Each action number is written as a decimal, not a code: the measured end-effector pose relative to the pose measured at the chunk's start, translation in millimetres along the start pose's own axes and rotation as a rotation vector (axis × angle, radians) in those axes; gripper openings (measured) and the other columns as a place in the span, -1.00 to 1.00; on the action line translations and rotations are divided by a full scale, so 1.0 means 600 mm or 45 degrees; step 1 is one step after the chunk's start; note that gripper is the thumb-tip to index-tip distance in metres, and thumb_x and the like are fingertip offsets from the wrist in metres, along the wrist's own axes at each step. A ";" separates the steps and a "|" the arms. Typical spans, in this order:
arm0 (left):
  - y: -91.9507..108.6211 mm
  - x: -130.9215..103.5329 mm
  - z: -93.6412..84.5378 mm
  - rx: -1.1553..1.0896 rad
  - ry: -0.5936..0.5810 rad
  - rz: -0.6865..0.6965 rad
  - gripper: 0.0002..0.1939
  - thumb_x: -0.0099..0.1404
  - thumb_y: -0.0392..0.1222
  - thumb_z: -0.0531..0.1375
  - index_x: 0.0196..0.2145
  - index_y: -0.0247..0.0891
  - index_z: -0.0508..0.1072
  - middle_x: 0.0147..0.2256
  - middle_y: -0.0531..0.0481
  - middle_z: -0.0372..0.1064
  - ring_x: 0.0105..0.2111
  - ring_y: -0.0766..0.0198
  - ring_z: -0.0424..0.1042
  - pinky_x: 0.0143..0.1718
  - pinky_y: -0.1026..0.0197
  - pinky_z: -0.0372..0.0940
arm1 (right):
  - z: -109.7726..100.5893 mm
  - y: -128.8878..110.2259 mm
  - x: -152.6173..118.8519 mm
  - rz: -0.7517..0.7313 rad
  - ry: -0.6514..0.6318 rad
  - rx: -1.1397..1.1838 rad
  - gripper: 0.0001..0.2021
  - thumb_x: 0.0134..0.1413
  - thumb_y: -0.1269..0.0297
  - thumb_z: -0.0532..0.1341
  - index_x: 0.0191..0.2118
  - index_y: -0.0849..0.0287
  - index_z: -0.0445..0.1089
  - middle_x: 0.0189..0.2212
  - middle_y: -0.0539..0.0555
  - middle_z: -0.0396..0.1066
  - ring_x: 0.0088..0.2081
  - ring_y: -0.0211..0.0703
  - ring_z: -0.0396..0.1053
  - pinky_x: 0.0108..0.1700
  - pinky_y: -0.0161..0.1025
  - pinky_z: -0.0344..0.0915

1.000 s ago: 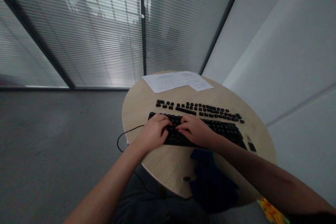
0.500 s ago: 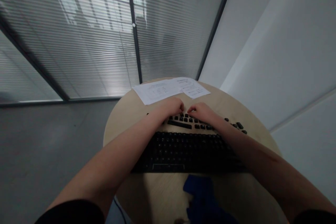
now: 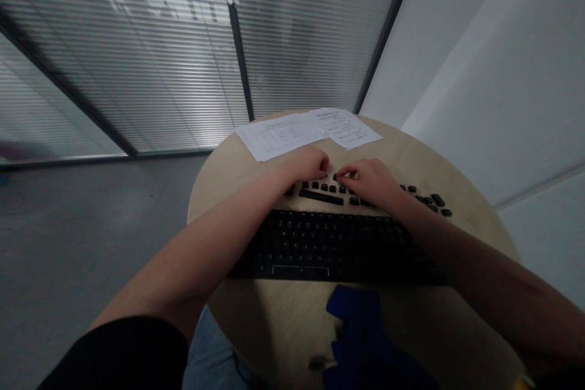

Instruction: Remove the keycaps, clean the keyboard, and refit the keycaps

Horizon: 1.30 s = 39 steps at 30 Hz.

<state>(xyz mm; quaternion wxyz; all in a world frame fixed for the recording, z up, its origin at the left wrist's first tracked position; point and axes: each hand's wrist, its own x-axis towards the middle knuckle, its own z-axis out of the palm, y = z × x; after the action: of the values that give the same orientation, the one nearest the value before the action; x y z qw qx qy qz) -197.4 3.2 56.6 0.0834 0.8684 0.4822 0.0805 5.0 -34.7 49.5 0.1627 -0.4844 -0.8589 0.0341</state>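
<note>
Behind the black keyboard, whose key places look bare of caps, loose black keycaps lie in rows on the round table. My left hand is closed at the far edge of these rows, its fingers curled down; whatever they hold is hidden. Just to its right, my right hand pinches thumb and finger together at a small black keycap. A long spacebar cap lies between the hands and the keyboard. My right hand and forearm cover part of the rows.
Printed sheets of paper lie at the far side of the round wooden table. A crumpled blue thing rests at the near edge, beside a small dark object. Blinds and a white wall stand beyond.
The view has tipped down, so the table sits higher in the picture. My right hand has shifted slightly right, away from my left, with its fingertips now at a keycap.
</note>
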 end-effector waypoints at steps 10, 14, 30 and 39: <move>0.075 -0.275 -0.021 -0.227 0.159 0.399 -0.87 0.25 -0.32 0.22 -0.30 -0.17 0.58 -0.39 0.03 0.51 -0.28 0.19 0.44 -0.23 0.16 0.29 | 0.018 -0.113 -0.172 -0.323 -0.084 0.375 -0.89 0.15 0.37 0.34 -0.23 0.04 0.63 -0.24 -0.01 0.65 -0.18 -0.09 0.57 -0.05 -0.20 0.41; 0.084 -0.287 0.022 -0.164 0.175 0.401 -0.86 0.24 -0.36 0.22 -0.31 -0.19 0.58 -0.39 0.01 0.51 -0.28 0.18 0.44 -0.27 0.17 0.30 | 0.040 -0.119 -0.169 -0.328 -0.081 0.351 -0.90 0.15 0.39 0.35 -0.25 0.07 0.62 -0.23 0.00 0.65 -0.15 -0.09 0.57 -0.03 -0.20 0.40; 0.068 -0.288 0.053 -0.146 0.217 0.441 -0.89 0.28 -0.32 0.24 -0.30 -0.22 0.59 -0.37 -0.03 0.50 -0.23 0.16 0.41 -0.21 0.17 0.31 | 0.059 -0.119 -0.180 -0.418 0.025 0.210 -0.88 0.23 0.39 0.29 -0.22 0.11 0.61 -0.18 0.05 0.63 -0.15 -0.10 0.55 -0.03 -0.19 0.41; 0.057 -0.290 0.069 -0.249 0.293 0.478 -0.88 0.34 -0.30 0.23 -0.31 -0.24 0.59 -0.24 -0.07 0.46 -0.19 0.18 0.41 -0.12 0.14 0.32 | 0.041 -0.136 -0.169 -0.397 -0.166 0.053 -0.85 0.29 0.36 0.24 -0.26 0.16 0.58 -0.22 0.09 0.61 -0.17 -0.09 0.52 -0.07 -0.20 0.36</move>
<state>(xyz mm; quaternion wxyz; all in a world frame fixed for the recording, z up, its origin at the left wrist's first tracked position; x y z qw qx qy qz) -250.9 -165.4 13.8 0.0952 0.9156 0.3086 0.2393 -21.4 -161.2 18.7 0.1198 -0.3385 -0.9315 0.0576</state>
